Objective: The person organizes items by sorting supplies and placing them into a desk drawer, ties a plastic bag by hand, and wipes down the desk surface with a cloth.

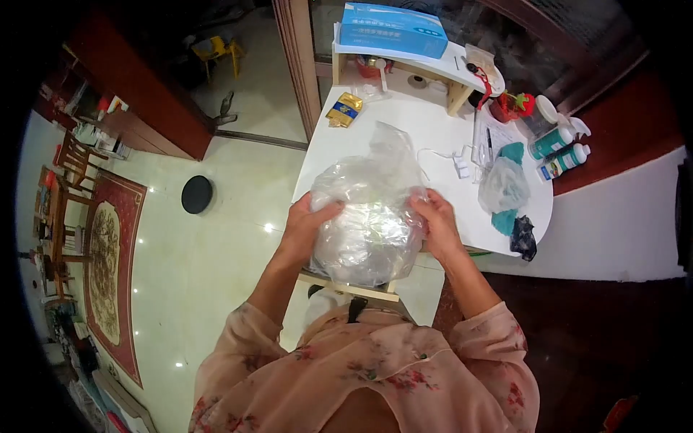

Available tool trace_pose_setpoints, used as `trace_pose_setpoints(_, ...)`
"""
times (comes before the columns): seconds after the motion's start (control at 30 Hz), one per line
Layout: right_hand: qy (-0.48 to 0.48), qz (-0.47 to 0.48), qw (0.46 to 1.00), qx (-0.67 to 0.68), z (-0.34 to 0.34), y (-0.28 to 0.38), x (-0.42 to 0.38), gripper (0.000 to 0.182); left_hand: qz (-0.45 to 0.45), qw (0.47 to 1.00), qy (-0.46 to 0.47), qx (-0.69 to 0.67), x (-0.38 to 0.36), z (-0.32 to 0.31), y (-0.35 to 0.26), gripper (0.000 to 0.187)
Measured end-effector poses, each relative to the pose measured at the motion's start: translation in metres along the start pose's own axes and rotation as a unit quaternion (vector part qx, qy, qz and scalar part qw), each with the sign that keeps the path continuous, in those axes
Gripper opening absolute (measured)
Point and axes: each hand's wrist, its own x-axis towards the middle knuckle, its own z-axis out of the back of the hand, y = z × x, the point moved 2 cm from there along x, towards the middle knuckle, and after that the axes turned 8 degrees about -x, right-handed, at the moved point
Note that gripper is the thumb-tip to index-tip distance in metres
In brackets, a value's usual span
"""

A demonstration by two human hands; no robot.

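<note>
A large, clear plastic bag (368,242) bulges between my two hands near the front edge of the white table (339,155). My left hand (307,220) grips its left side, thumb pressed on the film. On the opposite side, my right hand (437,219) pinches the bag between thumb and fingers. The bag's loose upper end (393,144) stands up crumpled toward the back. Something pale with a greenish tint shows through the film, but I cannot make out what it is. Below the bag, the light wooden edge of an open drawer (350,286) sticks out.
A blue box (392,30) rests on the raised shelf. A gold and blue packet (344,110) lies at the back left. On the right are a bundled plastic bag (504,186), a white adapter (461,167), bottles (563,160) and a black bag (523,238).
</note>
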Motion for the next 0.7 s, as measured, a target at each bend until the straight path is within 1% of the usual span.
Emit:
trace_pose_setpoints(0.03, -0.059, 0.083, 0.99, -0.1, 0.0, 0.011, -0.012, 0.035, 0.0, 1.0, 0.002, 0.001, -0.003, 0.004, -0.002, 0.043)
trace_pose_setpoints(0.07, -0.117, 0.163, 0.959, -0.199, 0.0, 0.024, -0.024, 0.036, 0.0, 1.0, 0.003, 0.001, -0.007, 0.009, -0.004, 0.042)
trace_pose_setpoints(0.1, -0.102, 0.245, 0.922, -0.282, -0.001, 0.036, -0.037, 0.047, 0.003, 1.0, 0.002, 0.001, -0.012, 0.013, -0.005, 0.041)
trace_pose_setpoints(0.13, -0.037, 0.31, 0.882, -0.354, -0.012, 0.046, -0.049, 0.054, 0.014, 1.0, 0.001, 0.021, -0.02, 0.015, -0.004, 0.041)
trace_pose_setpoints(0.17, 0.031, 0.371, 0.828, -0.42, -0.029, 0.056, -0.059, 0.06, 0.025, 0.999, 0.001, 0.04, -0.03, 0.013, -0.005, 0.04)
trace_pose_setpoints(0.2, 0.097, 0.429, 0.76, -0.479, -0.045, 0.06, -0.068, 0.067, 0.032, 0.998, 0.001, 0.059, -0.038, 0.013, -0.006, 0.04)
trace_pose_setpoints(0.3, 0.13, 0.255, 0.848, -0.445, -0.084, 0.045, -0.087, 0.083, 0.071, 0.991, 0.064, 0.094, -0.07, 0.022, -0.005, 0.037)
trace_pose_setpoints(0.33, 0.186, 0.209, 0.888, -0.364, -0.092, 0.033, -0.093, 0.086, 0.072, 0.991, 0.075, 0.086, -0.078, 0.031, -0.004, 0.036)
trace_pose_setpoints(0.37, 0.242, 0.16, 0.916, -0.277, -0.099, 0.015, -0.099, 0.088, 0.073, 0.991, 0.085, 0.077, -0.084, 0.042, -0.002, 0.035)
trace_pose_setpoints(0.4, 0.292, 0.107, 0.932, -0.185, -0.107, 0.003, -0.109, 0.091, 0.076, 0.99, 0.096, 0.069, -0.091, 0.049, -0.001, 0.035)
trace_pose_setpoints(0.43, 0.308, 0.056, 0.938, -0.15, -0.113, -0.006, -0.118, 0.09, 0.081, 0.988, 0.08, 0.105, -0.099, 0.051, -0.008, 0.033)
trace_pose_setpoints(0.5, 0.336, -0.043, 0.937, -0.08, -0.123, -0.016, -0.13, 0.089, 0.09, 0.961, 0.036, 0.26, -0.107, 0.066, -0.006, 0.044)
trace_pose_setpoints(0.53, 0.322, -0.041, 0.942, -0.083, -0.125, -0.02, -0.131, 0.087, 0.092, 0.938, 0.014, 0.334, -0.112, 0.075, -0.005, 0.05)
trace_pose_setpoints(0.6, 0.291, -0.039, 0.952, -0.087, -0.128, -0.028, -0.132, 0.083, -0.006, 0.969, 0.019, 0.245, -0.126, 0.102, 0.004, 0.064)
trace_pose_setpoints(0.63, 0.3, -0.036, 0.951, -0.069, -0.131, -0.025, -0.133, 0.081, -0.053, 0.979, 0.022, 0.197, -0.133, 0.11, 0.006, 0.072)
trace_pose_setpoints(0.7, 0.318, -0.031, 0.947, -0.034, -0.138, -0.015, -0.131, 0.076, 0.068, 0.983, 0.087, 0.144, -0.145, 0.114, 0.011, 0.081)
